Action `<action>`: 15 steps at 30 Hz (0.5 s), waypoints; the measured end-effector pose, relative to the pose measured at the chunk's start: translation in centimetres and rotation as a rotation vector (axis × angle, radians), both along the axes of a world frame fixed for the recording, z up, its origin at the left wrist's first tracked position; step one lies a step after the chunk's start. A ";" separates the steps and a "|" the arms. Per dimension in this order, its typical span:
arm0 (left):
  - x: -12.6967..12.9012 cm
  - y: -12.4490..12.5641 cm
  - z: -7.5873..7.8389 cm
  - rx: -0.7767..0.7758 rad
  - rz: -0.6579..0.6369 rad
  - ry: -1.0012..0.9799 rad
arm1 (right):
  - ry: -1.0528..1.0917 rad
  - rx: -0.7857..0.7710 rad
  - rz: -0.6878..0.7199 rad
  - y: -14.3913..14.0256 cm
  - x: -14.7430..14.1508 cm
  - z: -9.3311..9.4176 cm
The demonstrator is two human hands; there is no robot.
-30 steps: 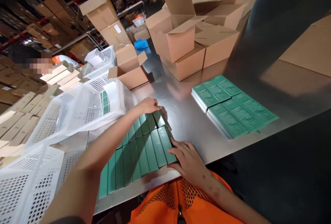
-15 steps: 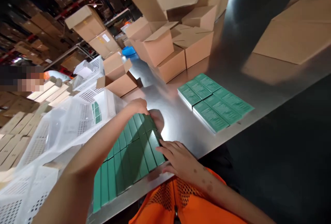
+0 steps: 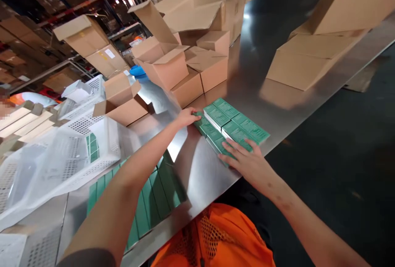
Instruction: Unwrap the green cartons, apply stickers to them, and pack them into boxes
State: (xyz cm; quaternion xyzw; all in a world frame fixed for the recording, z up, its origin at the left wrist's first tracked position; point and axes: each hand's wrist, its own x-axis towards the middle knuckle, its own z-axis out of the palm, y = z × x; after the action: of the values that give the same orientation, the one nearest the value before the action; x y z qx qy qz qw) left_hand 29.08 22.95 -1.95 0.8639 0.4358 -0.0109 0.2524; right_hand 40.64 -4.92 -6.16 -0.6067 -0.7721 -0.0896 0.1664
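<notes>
green printed boxes [image 3: 237, 129], flat, packed together, near table edge

L hand [image 3: 185, 117] & R hand [image 3: 247, 161] on green boxes [image 3: 234, 127]

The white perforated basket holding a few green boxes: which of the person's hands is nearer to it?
Left. The left hand lies right of the basket; the right hand lies farther right.

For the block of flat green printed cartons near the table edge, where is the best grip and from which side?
Grip the block of green cartons by its two short ends, pressing inward from both sides; it lies flat, so the top gives no hold. The left hand and right hand already sit at opposite ends.
</notes>
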 end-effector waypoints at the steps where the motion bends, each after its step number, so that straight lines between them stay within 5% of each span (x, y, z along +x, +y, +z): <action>1: -1.1 0.3 0.4 -0.001 -0.008 0.028 | 0.058 0.001 0.027 0.0 -1.1 -0.3; 9: -11.2 0.4 3.5 0.036 -0.056 0.462 | 0.684 -0.189 0.296 1.3 -11.0 -1.4; 15: -10.5 -0.4 3.0 0.070 -0.014 0.643 | 0.615 -0.270 0.392 2.2 -11.8 -1.4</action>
State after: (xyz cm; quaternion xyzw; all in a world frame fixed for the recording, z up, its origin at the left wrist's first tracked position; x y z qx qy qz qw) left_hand 18.54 22.57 1.08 0.8273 0.4875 -0.2697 0.0717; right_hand 28.88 -2.73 -7.56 -0.4627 -0.7923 0.2323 0.3227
